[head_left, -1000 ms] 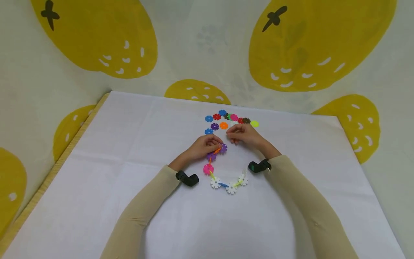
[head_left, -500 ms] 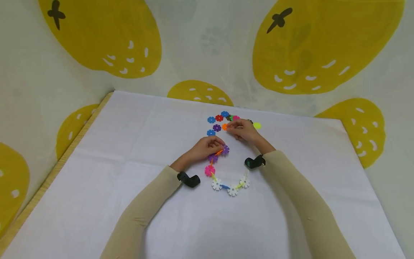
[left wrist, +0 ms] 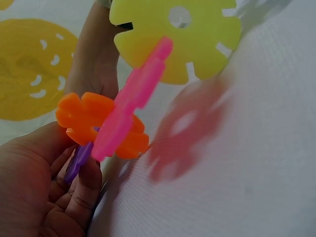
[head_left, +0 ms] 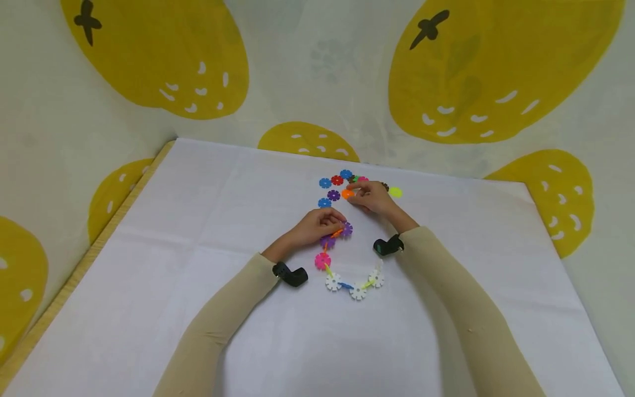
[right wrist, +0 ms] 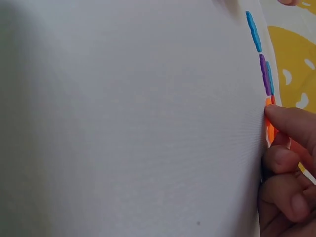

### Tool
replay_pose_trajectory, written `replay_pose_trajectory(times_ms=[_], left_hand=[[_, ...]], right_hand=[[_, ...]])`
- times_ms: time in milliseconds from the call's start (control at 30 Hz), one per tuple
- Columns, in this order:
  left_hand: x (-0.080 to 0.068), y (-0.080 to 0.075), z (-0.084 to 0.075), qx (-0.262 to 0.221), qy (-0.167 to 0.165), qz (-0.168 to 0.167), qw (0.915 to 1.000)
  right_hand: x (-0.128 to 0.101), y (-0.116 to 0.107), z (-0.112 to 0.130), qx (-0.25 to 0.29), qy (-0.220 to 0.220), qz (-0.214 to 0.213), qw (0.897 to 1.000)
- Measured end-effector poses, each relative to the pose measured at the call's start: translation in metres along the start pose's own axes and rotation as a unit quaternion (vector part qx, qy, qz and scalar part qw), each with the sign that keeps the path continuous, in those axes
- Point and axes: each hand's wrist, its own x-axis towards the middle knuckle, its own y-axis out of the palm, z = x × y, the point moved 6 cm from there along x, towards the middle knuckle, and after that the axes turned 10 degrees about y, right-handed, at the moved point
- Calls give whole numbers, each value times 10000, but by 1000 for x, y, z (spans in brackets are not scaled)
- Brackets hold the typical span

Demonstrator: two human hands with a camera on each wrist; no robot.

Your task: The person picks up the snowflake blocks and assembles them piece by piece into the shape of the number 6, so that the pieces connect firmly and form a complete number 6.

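My left hand (head_left: pixel 315 226) pinches one end of a chain of interlocking plastic snowflake discs at a purple disc (left wrist: pixel 79 160). Beyond it in the left wrist view come an orange disc (left wrist: pixel 101 123), a pink disc (left wrist: pixel 131 101) and a yellow disc (left wrist: pixel 148 47), slotted edge to edge. The chain curves down the table through white discs (head_left: pixel 358 291) to a pale end at the right. My right hand (head_left: pixel 373 197) is at the loose pieces, its thumb and index finger at opposite edges of a loose orange disc (head_left: pixel 347 194). Other fingers are curled in the right wrist view.
Loose discs lie near the back edge: blue (head_left: pixel 324 183), red (head_left: pixel 337 180), dark purple (head_left: pixel 334 195) and yellow (head_left: pixel 395 192) among several. My right hand covers some of them. A white cloth (head_left: pixel 198 209) covers the table; a patterned curtain (head_left: pixel 317 66) hangs behind.
My right hand has shifted slightly left and down onto the loose orange disc, fingertips now at its edges. The left hand keeps its pinch on the chain; the view has moved a little.
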Motion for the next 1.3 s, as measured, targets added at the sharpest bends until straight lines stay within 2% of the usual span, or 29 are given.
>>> replay_pose_trajectory(times_ms=[300, 467, 667, 1033, 1300], left_hand=[[-1, 0, 0, 142, 75, 35, 9999], [0, 1, 3, 231, 116, 61, 9996], [0, 1, 2, 249, 116, 40, 9996], [0, -1, 3, 220, -48, -18, 9997], [0, 0, 3, 158, -114, -87, 9998]], right_hand=[[-7, 0, 2, -157, -254, -12, 9996], [-13, -1, -1, 160, -433, 175, 9988], [-14, -3, -11, 534, -355, 388, 9972], [-31, -7, -27, 231, -226, 789, 9964], [-47, -4, -28, 541, -324, 1168, 9912]])
